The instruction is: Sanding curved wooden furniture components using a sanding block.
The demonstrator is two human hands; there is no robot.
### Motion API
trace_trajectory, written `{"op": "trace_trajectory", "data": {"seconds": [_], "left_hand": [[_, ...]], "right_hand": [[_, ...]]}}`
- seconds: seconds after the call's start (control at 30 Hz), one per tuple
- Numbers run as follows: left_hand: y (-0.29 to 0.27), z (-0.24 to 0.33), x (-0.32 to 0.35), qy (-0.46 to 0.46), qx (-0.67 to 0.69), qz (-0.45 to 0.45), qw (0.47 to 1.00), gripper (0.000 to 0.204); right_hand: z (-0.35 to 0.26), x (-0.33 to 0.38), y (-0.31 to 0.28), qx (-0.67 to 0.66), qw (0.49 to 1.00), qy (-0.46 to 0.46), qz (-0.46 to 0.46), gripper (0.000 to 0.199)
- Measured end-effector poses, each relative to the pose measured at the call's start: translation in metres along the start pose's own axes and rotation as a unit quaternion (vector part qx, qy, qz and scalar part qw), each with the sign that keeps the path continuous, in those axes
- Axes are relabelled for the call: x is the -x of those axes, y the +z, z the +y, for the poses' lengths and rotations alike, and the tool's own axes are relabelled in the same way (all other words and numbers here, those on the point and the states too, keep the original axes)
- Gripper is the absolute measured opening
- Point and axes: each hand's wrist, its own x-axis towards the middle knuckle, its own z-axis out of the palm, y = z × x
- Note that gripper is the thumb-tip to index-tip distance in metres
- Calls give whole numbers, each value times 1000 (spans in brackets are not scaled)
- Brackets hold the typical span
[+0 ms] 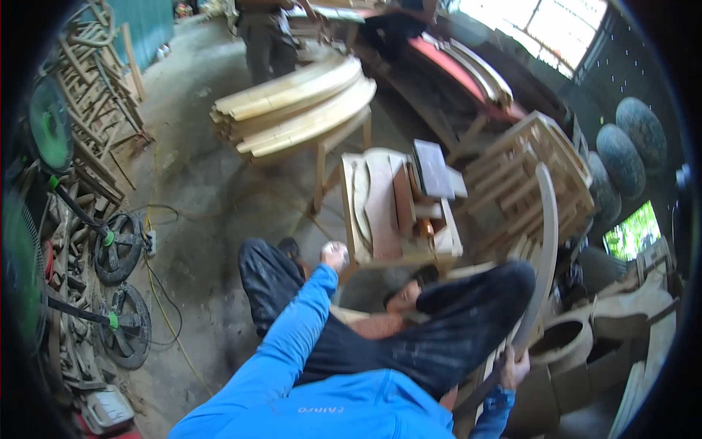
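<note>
Clearly the biggest piece in hand is the long curved wooden slat [545, 249], a pale bowed board that rises from the right hand [514, 367] at about 5 o'clock up to roughly 2 o'clock, beside the stack of slatted frames [530, 175]. I judge it stiff and fairly light for its length, dry and rough rather than slippery, but top-heavy when held at the bottom end as now; a second hold nearer mid-length would steady it. The right fingers are wrapped closed around its lower end. At 12 o'clock of the knees stands the small wooden stool-like surface [398, 256], loaded with cut blocks [431, 172], its near edge just beyond the left hand [334, 256]. That hand is raised at the centre, apparently curled, yet whether it grips anything I cannot tell. Open floor [197, 183] lies toward 10 o'clock, crossed by a yellow cable [164, 307]; the stack of curved boards [300, 106] at 12 o'clock and the frames at 2 o'clock crowd any swing of the slat's upper tip. Wheeled tools [117, 249] line 9 o'clock.
</note>
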Motion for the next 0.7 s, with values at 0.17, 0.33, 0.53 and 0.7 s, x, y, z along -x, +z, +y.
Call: {"op": "trace_trajectory", "data": {"seconds": [0.17,0.33,0.53,0.7], "left_hand": [[-9,6,-1,-65,-108,13,992,19],[-5,16,18,-15,-72,78,994,17],[25,72,44,185,-177,87,963,16],[93,151,53,321,-272,60,905,27]], "right_hand": [[-2,14,-14,21,1000,-7,7,24],[-20,10,-19,-13,996,-1,-85,30],[-4,5,1,32,990,-20,-136,36],[-8,-28,35,99,968,-150,-172,51]]}}
